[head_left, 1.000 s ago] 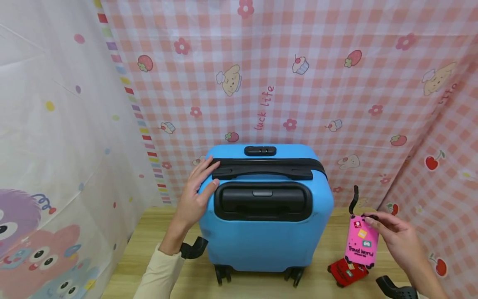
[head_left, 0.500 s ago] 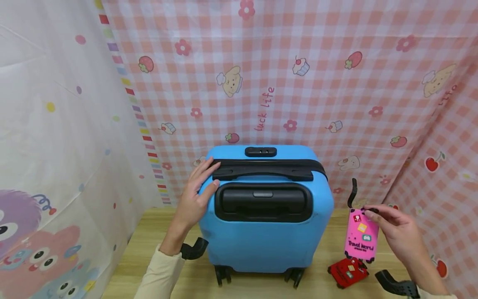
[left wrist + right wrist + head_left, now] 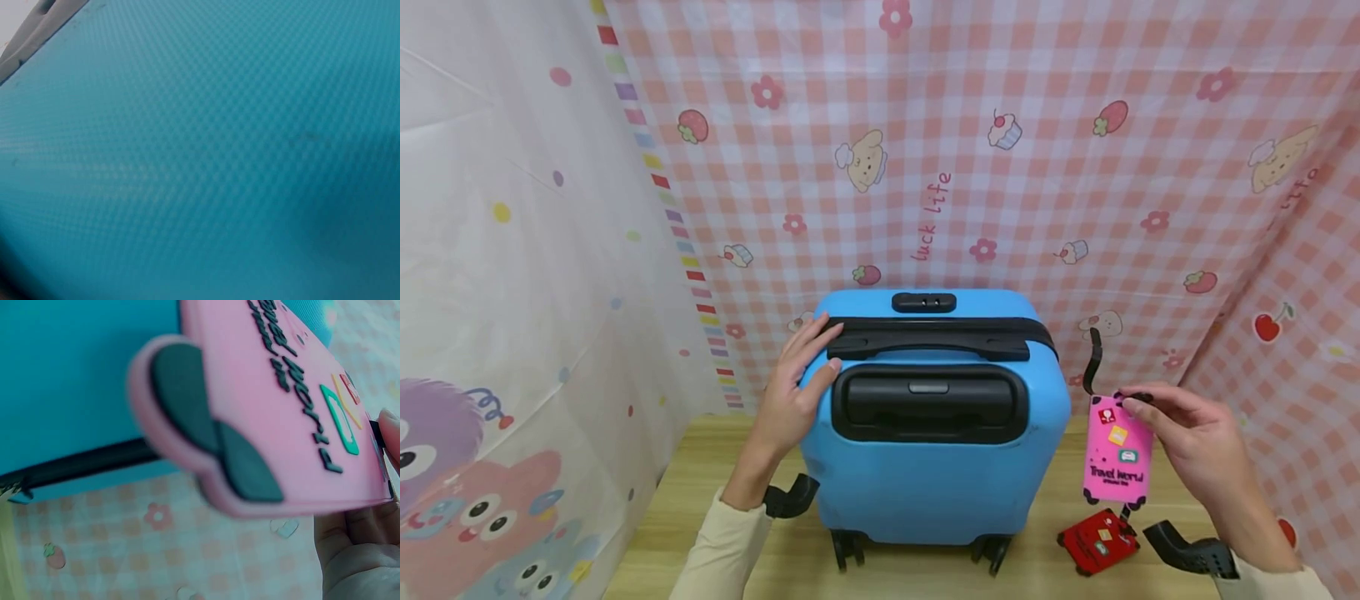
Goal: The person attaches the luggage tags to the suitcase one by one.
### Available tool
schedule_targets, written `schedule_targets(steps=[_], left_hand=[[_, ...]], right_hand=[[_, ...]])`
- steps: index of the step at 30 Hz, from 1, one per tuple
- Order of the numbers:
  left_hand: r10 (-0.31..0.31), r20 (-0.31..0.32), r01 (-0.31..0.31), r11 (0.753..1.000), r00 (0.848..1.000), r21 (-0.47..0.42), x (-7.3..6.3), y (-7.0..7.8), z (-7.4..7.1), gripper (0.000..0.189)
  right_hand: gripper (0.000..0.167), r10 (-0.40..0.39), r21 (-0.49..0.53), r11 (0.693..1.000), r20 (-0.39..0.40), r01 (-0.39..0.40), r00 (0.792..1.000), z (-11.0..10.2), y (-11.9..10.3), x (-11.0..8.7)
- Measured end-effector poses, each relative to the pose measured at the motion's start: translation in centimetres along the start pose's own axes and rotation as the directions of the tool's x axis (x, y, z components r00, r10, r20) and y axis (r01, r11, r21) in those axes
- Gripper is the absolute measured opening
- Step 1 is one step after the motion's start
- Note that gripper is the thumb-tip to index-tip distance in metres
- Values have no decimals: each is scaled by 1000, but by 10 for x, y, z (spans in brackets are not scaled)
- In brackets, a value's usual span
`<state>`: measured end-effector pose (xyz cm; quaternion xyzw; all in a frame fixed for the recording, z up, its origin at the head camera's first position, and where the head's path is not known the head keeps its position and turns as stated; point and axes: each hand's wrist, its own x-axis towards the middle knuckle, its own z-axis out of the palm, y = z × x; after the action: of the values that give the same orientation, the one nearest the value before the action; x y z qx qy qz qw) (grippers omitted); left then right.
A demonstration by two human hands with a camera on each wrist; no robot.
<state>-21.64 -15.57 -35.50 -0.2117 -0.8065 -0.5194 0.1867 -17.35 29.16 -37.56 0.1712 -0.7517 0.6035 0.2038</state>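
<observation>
A blue suitcase [image 3: 925, 492] stands upright on its wheels in the middle of the head view. My left hand [image 3: 788, 407] rests on its upper left corner, beside the black carry handle [image 3: 928, 353]. The suitcase's textured blue shell [image 3: 206, 150] fills the left wrist view, where no hand shows. To the right of the suitcase, my right hand [image 3: 1206, 446] pinches the top of a pink suitcase-shaped luggage tag [image 3: 1112, 492], held up in the air. Its black strap [image 3: 1093, 358] sticks up. A red luggage tag [image 3: 1088, 546] lies on the wooden surface below it.
The wooden surface [image 3: 692, 500] carries the suitcase. A pink checked cloth [image 3: 910, 125] hangs right behind it, another checked cloth [image 3: 1300, 333] on the right, and a white cartoon-printed cloth [image 3: 535, 275] on the left. Black wrist mounts [image 3: 1191, 554] jut from the forearms.
My right hand has lifted the pink luggage tag higher and a little left, away from the red tag. The left hand and the suitcase have stayed put.
</observation>
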Motion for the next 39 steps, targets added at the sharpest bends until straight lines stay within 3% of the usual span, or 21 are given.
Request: schedule_targets(steps=[7,15,21,24,31,35,39], left_hand=[[8,2,-8,1000,1000,3,1,1,0,43],[-1,3,1,1000,1000,-2,0,2,-1,43],[-1,0,1,1000,1000,5,-1,2,-1,43],[5,-2,-5,1000,1000,8,-1,2,0,43],[16,-1,-16,1000,1000,9,0,2,0,43],[15,-3,-15,1000,1000,5,0,2,0,44],[11,-6,-11,1000,1000,3,0,2,-1,44]], right_hand=[[19,-126,179,977,60,114,990,7,-13,8],[16,-129,100,988,72,121,989,18,-33,15],[16,-104,138,986,104,90,989,31,-46,22],[20,-144,180,977,146,117,979,39,-50,25],[24,-273,357,916,218,184,937,59,-57,32],[23,-273,349,920,248,177,930,67,-61,34],[23,-232,297,944,287,144,929,73,-66,34]])
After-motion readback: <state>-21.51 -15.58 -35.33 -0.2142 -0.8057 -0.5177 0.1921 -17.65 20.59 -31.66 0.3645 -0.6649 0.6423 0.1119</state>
